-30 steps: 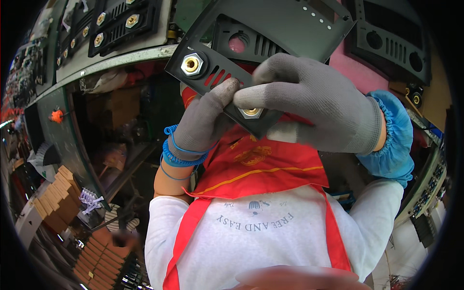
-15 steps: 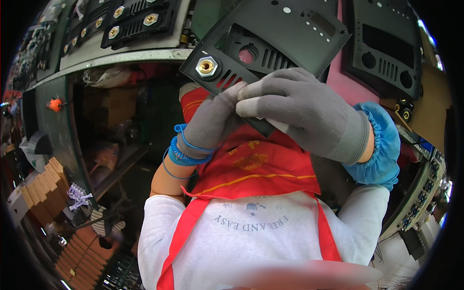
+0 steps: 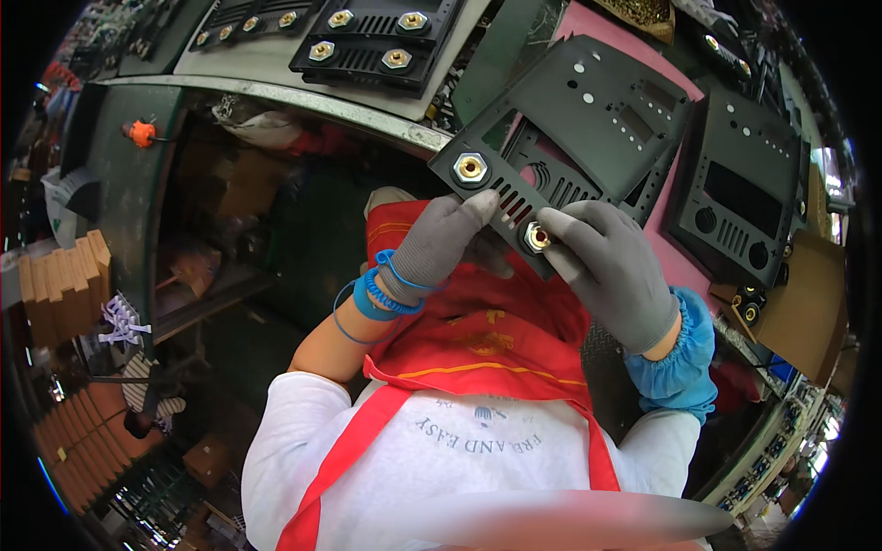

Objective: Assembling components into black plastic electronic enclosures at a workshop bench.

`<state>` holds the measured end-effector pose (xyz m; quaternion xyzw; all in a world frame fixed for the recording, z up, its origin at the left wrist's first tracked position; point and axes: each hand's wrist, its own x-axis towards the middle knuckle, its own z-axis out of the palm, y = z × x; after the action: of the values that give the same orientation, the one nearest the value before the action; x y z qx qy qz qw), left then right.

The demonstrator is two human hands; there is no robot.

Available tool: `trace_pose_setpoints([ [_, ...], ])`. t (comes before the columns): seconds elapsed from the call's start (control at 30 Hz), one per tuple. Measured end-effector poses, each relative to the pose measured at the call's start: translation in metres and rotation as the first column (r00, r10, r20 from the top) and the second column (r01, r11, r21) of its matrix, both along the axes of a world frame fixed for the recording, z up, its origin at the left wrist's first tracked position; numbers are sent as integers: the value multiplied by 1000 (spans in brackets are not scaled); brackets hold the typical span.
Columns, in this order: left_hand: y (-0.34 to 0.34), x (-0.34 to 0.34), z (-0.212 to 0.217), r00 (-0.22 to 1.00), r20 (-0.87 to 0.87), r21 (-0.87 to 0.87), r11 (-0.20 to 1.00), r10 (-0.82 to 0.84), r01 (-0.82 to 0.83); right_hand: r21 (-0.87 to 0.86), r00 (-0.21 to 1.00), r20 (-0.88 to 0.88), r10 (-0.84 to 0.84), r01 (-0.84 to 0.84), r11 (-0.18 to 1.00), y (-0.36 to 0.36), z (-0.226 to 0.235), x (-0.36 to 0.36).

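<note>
A dark grey metal panel [image 3: 602, 124] with round holes, a window and slots lies tilted before me, its lower strip over my red apron [image 3: 487, 354]. My left hand [image 3: 446, 241], in a grey glove, grips the strip's near edge beside the slots, thumb on top. A brass fitting with a silver hex nut [image 3: 469, 167] sits in the strip's left end. At its right end is a second brass fitting with a hex nut [image 3: 537, 238]. The gloved fingers of my right hand [image 3: 617, 268] close on this nut; some fingertips are hidden.
Another dark panel [image 3: 735, 184] rests at right on a pink sheet [image 3: 703, 250]. Panels with several brass fittings [image 3: 377, 46] lie on the bench at far left, behind its metal edge [image 3: 303, 110]. A box of small brass parts [image 3: 643, 14] stands at the back. A cardboard box [image 3: 797, 308] is at right.
My right hand has moved right, off the strip's middle, to its right end. The second brass fitting and nut now show there. The view has shifted, and my left hand still holds the panel.
</note>
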<state>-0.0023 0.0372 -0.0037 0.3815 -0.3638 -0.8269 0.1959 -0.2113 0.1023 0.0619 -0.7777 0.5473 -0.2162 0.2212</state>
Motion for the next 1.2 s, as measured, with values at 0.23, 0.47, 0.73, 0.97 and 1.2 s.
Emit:
trace_pose_setpoints([
  [0.23, -20, 24, 44, 965, -116, -113, 962, 236, -248, -795, 798, 286, -531, 506, 333, 49, 33, -90],
  [0.47, -123, 52, 36, 942, -174, -375, 865, 287, -333, -655, 129, -280, -951, 699, 288, 118, 1, -231],
  [0.73, -137, 58, 27, 919, 36, -321, 875, 393, -362, -189, 175, -455, -873, 939, 286, 173, -54, -294],
  [0.97, -143, 66, 33, 880, 314, -302, 916, 355, -262, 35, 345, -353, -870, 934, 356, 218, -54, -372],
  [1.2, -156, 67, 37, 878, 361, -300, 931, 314, -210, 440, 451, -350, -821, 853, 281, 197, -38, -418],
])
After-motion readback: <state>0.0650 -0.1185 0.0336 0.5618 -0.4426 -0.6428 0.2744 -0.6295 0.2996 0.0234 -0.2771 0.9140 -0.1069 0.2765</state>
